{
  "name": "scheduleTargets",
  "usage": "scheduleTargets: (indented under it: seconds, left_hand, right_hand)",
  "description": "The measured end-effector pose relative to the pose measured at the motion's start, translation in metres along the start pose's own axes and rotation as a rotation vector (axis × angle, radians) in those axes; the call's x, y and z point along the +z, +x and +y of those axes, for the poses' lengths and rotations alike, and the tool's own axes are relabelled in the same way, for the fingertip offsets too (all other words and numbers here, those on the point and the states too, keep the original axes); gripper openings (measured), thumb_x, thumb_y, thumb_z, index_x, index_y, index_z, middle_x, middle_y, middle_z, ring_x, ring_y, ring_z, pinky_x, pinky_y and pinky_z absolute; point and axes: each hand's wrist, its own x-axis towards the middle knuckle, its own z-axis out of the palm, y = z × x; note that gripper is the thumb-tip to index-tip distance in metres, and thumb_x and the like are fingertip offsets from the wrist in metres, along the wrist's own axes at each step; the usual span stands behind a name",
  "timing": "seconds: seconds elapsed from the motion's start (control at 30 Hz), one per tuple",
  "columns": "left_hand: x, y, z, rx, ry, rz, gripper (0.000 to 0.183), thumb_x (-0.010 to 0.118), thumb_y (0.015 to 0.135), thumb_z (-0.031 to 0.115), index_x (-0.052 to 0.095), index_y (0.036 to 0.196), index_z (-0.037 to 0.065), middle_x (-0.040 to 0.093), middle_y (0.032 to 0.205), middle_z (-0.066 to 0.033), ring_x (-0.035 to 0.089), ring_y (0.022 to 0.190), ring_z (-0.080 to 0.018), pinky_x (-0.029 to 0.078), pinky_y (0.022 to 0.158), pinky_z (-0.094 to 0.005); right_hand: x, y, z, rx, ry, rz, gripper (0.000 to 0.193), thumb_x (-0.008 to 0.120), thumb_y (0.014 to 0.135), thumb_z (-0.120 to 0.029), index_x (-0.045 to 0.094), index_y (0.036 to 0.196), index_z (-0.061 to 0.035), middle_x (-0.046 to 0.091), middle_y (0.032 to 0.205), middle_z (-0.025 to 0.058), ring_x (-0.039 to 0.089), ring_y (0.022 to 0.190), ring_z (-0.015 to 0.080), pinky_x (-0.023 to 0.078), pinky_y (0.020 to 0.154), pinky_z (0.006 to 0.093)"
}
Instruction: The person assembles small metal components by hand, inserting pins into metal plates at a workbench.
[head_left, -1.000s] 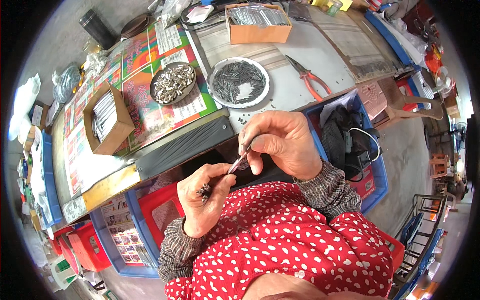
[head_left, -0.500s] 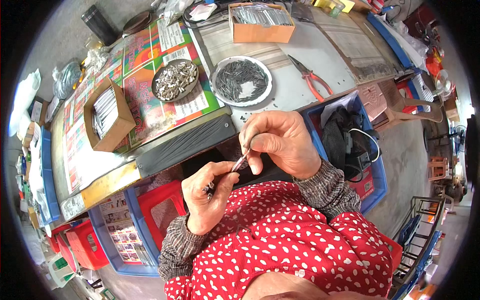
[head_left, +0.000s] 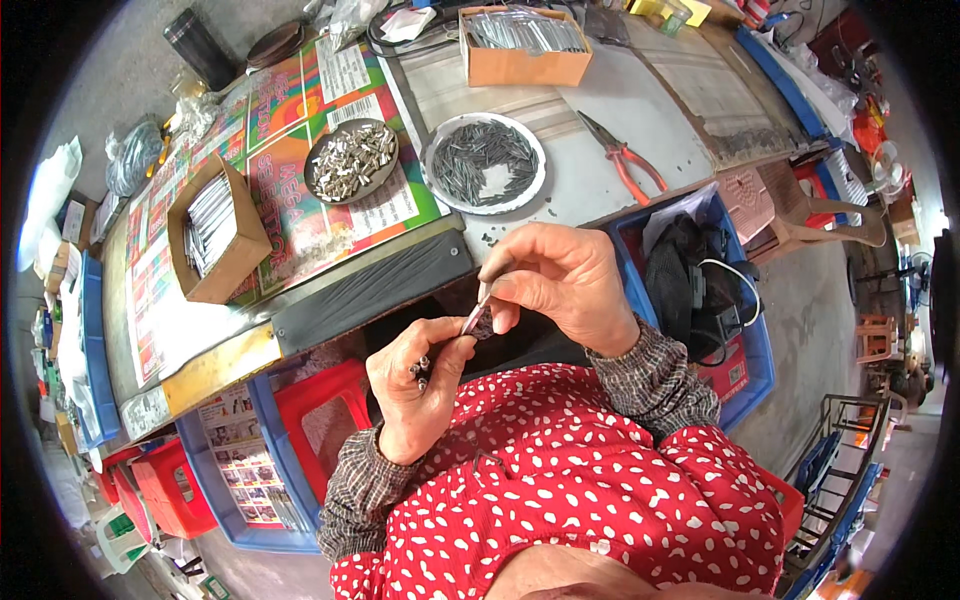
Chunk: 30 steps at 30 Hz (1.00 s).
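The left hand (head_left: 415, 385) is curled up, and its thumb and finger pinch the low end of a thin stick (head_left: 474, 318). A few small bits with shiny ends (head_left: 420, 372) poke out between its fingers. The right hand (head_left: 560, 285) pinches the top end. The stick tilts between the hands, just off the near edge of the table (head_left: 590, 190). Farther off sits a white plate (head_left: 490, 209) of dark sticks (head_left: 480, 145), with red-handled pliers (head_left: 635, 170) to its right.
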Motion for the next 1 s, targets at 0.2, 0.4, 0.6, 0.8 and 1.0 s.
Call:
scheduleTargets:
  seconds: [0.2, 0.4, 0.6, 0.8, 1.0]
  left_hand:
    - [0.003, -0.003, -0.009, 0.011, 0.017, 0.0, 0.008, 0.062, 0.082, -0.001, 0.061, 0.089, -0.003, 0.061, 0.07, -0.0038, 0.057, 0.062, -0.0076, 0.045, 0.058, -0.0201]
    - [0.004, 0.0, -0.012, -0.028, -0.001, -0.011, 0.009, 0.063, 0.082, 0.0, 0.062, 0.09, -0.002, 0.061, 0.07, -0.0039, 0.057, 0.063, -0.0077, 0.046, 0.059, -0.0205]
    - [0.0, -0.001, -0.023, -0.068, -0.078, 0.024, 0.01, 0.065, 0.079, -0.001, 0.062, 0.089, -0.001, 0.061, 0.069, -0.0042, 0.057, 0.059, -0.008, 0.044, 0.054, -0.02]
    - [-0.004, -0.005, -0.031, -0.16, -0.161, 0.062, 0.009, 0.063, 0.082, 0.001, 0.062, 0.091, -0.001, 0.062, 0.069, -0.0029, 0.057, 0.061, -0.0059, 0.044, 0.057, -0.0188]
    - [-0.01, -0.003, -0.027, -0.22, -0.165, 0.052, 0.01, 0.062, 0.085, 0.004, 0.062, 0.091, -0.004, 0.061, 0.071, -0.0029, 0.054, 0.066, -0.0069, 0.044, 0.062, -0.0194]
  right_hand:
    - [-0.006, 0.0, 0.012, -0.221, -0.212, -0.068, 0.005, 0.058, 0.084, 0.005, 0.057, 0.088, 0.0058, 0.059, 0.085, 0.0119, 0.06, 0.065, 0.0126, 0.051, 0.059, 0.0222]
    - [-0.011, 0.004, 0.017, -0.12, -0.183, -0.04, 0.009, 0.059, 0.085, 0.001, 0.057, 0.092, 0.0043, 0.06, 0.082, 0.007, 0.058, 0.064, 0.0082, 0.048, 0.058, 0.0198]
    - [-0.046, 0.032, 0.023, -0.175, -0.538, 0.215, 0.007, 0.062, 0.082, -0.003, 0.062, 0.088, 0.001, 0.061, 0.074, 0.0016, 0.055, 0.062, 0.0056, 0.044, 0.055, 0.0201]
    - [-0.048, 0.063, 0.024, -0.498, -1.133, 0.132, 0.007, 0.062, 0.076, -0.004, 0.063, 0.082, 0.0, 0.06, 0.077, 0.0075, 0.055, 0.069, 0.0187, 0.043, 0.061, 0.0293]
    - [-0.025, 0.113, 0.037, -0.65, -1.245, 0.013, 0.011, 0.064, 0.073, -0.01, 0.061, 0.08, -0.003, 0.056, 0.076, 0.0076, 0.051, 0.078, 0.0262, 0.042, 0.071, 0.035]
